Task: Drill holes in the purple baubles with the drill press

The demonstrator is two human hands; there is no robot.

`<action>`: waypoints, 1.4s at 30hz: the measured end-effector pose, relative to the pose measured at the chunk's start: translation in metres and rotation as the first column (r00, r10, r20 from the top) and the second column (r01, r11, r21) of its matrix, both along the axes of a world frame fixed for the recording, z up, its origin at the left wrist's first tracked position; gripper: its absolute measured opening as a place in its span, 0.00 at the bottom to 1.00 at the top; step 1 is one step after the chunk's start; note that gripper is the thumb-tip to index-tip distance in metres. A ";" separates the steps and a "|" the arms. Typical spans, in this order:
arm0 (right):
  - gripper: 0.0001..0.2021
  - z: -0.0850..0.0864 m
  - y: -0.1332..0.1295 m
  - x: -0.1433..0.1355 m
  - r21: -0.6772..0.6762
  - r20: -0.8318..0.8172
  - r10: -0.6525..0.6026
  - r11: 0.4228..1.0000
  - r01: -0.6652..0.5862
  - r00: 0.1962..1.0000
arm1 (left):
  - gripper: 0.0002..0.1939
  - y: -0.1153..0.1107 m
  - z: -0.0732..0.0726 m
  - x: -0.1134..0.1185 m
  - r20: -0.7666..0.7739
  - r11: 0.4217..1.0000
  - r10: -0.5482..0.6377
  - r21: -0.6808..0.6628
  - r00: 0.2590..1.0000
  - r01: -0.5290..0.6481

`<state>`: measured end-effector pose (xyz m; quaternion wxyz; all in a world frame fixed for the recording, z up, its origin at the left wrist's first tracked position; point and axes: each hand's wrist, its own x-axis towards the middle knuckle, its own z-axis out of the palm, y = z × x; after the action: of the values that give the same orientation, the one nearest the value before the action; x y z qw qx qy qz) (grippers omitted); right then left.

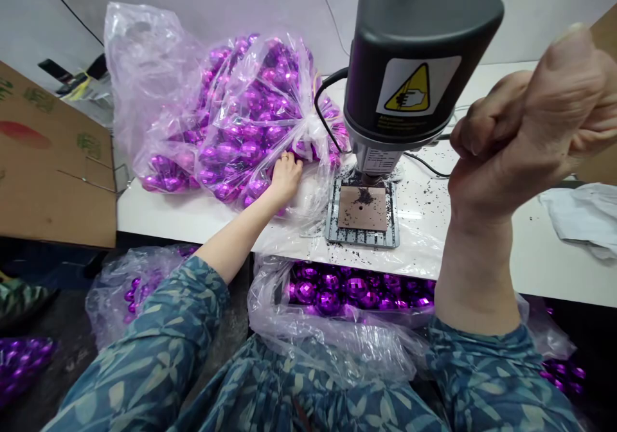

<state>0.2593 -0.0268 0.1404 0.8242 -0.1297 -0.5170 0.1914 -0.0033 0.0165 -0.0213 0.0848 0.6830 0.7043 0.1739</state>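
Observation:
My left hand (287, 178) is at the lower right side of a clear plastic bag (308, 126) of shiny purple faceted balls (250, 130). Its fingers are curled down, and their tips and anything they grip are hidden. On the right, my right hand (525, 117) is raised in a fist around the lever (444, 137) of a small black bench drill press (409, 65). Below the drill head, a brown plate (351, 210) with a small hole lies on the slotted metal base (332, 226). Dark shavings are heaped on the plate.
An open plastic-lined drawer or box of purple balls (357, 287) sits under the front edge of the white table (164, 216). A cardboard box (53, 162) stands at left. White cloth (585, 216) lies at right. Dark shavings (424, 191) scatter around the base.

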 end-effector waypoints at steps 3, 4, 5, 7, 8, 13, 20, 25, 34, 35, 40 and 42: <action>0.36 -0.002 0.002 -0.001 0.017 0.000 -0.029 0.999 0.029 1.000 | 0.14 -0.012 0.011 0.000 0.134 0.998 -0.041 0.060 0.990 0.033; 0.36 -0.002 0.002 -0.002 0.050 -0.006 -0.039 0.998 0.039 0.999 | 0.17 -0.020 0.016 0.001 0.243 0.994 -0.075 0.092 0.967 0.054; 0.36 -0.002 0.003 -0.003 0.079 -0.016 -0.044 0.996 0.045 0.999 | 0.20 -0.028 0.019 0.003 0.380 0.990 -0.117 0.112 0.918 0.081; 0.38 -0.002 0.002 -0.005 0.101 -0.027 -0.056 0.993 0.058 0.998 | 0.24 -0.044 0.023 0.011 0.682 0.983 -0.177 0.095 0.710 0.155; 0.39 -0.001 0.002 -0.005 0.076 -0.008 -0.063 0.995 0.063 0.998 | 0.26 -0.051 0.023 0.016 0.809 0.978 -0.168 0.063 0.563 0.201; 0.32 -0.001 -0.001 -0.004 0.028 0.004 -0.091 0.995 0.091 0.996 | 0.23 -0.068 0.008 0.044 0.993 0.942 0.071 -0.098 0.094 0.322; 0.26 -0.005 0.000 -0.001 0.059 0.033 -0.076 0.995 0.074 0.997 | 0.29 -0.069 -0.009 0.064 0.996 0.938 0.090 -0.088 0.011 0.336; 0.26 -0.004 -0.004 -0.005 0.074 -0.016 -0.032 0.997 0.033 0.999 | 0.34 -0.071 -0.015 0.071 0.996 0.949 0.086 -0.088 0.022 0.302; 0.30 -0.005 -0.005 -0.003 0.015 0.040 -0.108 0.994 0.107 0.993 | 0.34 -0.065 -0.033 0.085 0.960 0.963 -0.064 -0.013 0.274 0.271; 0.31 -0.005 -0.005 -0.003 -0.002 0.048 -0.123 0.992 0.123 0.991 | 0.35 -0.065 -0.033 0.087 0.957 0.961 -0.081 0.002 0.277 0.277; 0.31 -0.005 -0.007 -0.005 0.013 0.027 -0.099 0.995 0.099 0.995 | 0.36 -0.067 -0.032 0.094 0.877 0.960 -0.149 0.017 0.457 0.279; 0.31 -0.005 -0.008 -0.006 0.024 0.020 -0.098 0.995 0.097 0.995 | 0.35 -0.068 -0.033 0.099 0.824 0.961 -0.190 0.045 0.534 0.273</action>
<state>0.2536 -0.0343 0.1354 0.8283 -0.1474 -0.5210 0.1438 0.0953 -0.0517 -0.0542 0.4545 0.6063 0.4940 0.4263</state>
